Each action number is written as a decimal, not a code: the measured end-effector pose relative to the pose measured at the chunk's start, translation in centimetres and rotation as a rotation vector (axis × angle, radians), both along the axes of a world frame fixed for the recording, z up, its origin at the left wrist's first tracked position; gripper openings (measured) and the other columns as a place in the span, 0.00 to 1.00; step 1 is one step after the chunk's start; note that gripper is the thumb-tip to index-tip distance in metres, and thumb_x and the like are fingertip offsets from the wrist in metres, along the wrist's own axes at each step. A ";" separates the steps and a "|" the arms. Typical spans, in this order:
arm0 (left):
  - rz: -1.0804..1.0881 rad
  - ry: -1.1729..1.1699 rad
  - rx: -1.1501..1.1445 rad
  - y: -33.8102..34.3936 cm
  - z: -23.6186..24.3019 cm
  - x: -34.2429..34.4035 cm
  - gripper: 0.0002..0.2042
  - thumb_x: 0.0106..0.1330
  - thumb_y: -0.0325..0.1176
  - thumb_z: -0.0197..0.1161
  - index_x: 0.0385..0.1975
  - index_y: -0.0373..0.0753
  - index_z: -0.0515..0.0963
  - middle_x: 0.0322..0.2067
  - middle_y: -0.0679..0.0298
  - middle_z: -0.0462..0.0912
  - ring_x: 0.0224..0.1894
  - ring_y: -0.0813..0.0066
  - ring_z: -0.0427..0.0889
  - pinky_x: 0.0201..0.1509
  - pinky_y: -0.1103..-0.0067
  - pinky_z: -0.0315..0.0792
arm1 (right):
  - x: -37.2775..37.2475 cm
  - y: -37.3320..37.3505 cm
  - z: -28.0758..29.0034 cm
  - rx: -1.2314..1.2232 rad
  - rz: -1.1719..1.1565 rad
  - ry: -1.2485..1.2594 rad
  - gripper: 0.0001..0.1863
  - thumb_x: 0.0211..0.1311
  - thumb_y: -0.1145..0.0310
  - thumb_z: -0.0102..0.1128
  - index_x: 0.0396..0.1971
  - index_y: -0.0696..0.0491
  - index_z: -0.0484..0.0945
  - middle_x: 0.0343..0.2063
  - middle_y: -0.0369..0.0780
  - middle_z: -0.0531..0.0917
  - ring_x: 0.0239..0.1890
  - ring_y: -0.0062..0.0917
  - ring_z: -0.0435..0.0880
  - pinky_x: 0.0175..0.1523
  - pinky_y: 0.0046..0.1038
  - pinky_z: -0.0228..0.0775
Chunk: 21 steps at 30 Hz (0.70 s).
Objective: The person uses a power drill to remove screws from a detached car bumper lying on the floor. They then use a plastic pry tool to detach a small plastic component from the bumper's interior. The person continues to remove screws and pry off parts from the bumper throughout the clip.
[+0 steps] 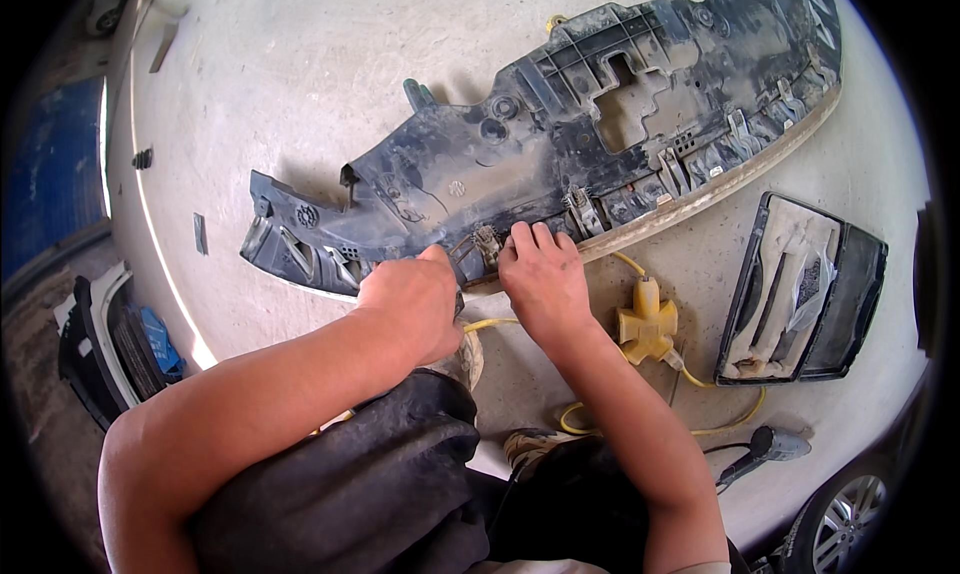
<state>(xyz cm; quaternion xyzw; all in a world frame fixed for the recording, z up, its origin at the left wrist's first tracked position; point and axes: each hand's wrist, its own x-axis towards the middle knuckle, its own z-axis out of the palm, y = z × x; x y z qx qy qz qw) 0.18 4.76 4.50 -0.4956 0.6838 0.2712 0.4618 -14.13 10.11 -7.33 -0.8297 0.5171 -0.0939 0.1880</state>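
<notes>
A long, dusty black plastic car bumper part [460, 179] lies on the floor, running from lower left to upper right, with clips and brackets along its near edge. My left hand [410, 299] is closed in a fist at that edge, left of centre; what it grips is mostly hidden, though a thin bent piece shows beside the knuckles. To its right, my right hand [545, 279] has its fingers curled over the same edge, pressed close together and gripping the part beside a metal-looking clip [582, 212]. Its thumb is out of sight.
A yellow multi-way power splitter [648, 324] with yellow cord lies right of my right forearm. Beyond it rests an open black case [860, 294] with a moulded lining. A dark corded power tool [770, 449] and a car wheel [848, 519] are lower right. Loose car parts [115, 339] sit left.
</notes>
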 end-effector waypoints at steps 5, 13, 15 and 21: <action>0.003 0.006 -0.002 0.1 -0.1 0.0 0.29 0.57 0.48 0.71 0.41 0.23 0.72 0.30 0.49 0.86 0.34 0.53 0.89 0.41 0.66 0.83 | 0.0 0.0 -0.1 -0.004 0.001 0.005 0.01 0.50 0.72 0.61 0.23 0.51 0.80 0.34 0.37 0.76 0.42 0.28 0.76 0.43 0.30 0.67; -0.008 0.009 -0.004 0.1 0.0 -0.2 0.29 0.57 0.48 0.71 0.41 0.24 0.72 0.30 0.49 0.86 0.35 0.53 0.89 0.41 0.66 0.83 | 0.0 0.0 0.0 -0.005 -0.001 -0.001 0.00 0.50 0.73 0.61 0.23 0.51 0.80 0.34 0.37 0.76 0.42 0.28 0.76 0.44 0.31 0.68; -0.003 0.009 -0.007 0.1 0.0 -0.2 0.29 0.57 0.48 0.71 0.40 0.24 0.72 0.30 0.49 0.86 0.35 0.53 0.89 0.40 0.66 0.83 | 0.0 0.0 0.0 -0.005 -0.008 -0.004 0.01 0.51 0.72 0.61 0.23 0.51 0.80 0.34 0.37 0.76 0.42 0.28 0.76 0.44 0.31 0.68; -0.016 0.024 -0.016 0.2 -0.2 0.1 0.29 0.56 0.48 0.71 0.40 0.23 0.72 0.30 0.49 0.85 0.34 0.53 0.89 0.40 0.67 0.83 | 0.1 0.1 -0.1 -0.020 -0.013 0.001 0.01 0.51 0.72 0.61 0.23 0.51 0.80 0.34 0.36 0.76 0.42 0.28 0.76 0.43 0.30 0.67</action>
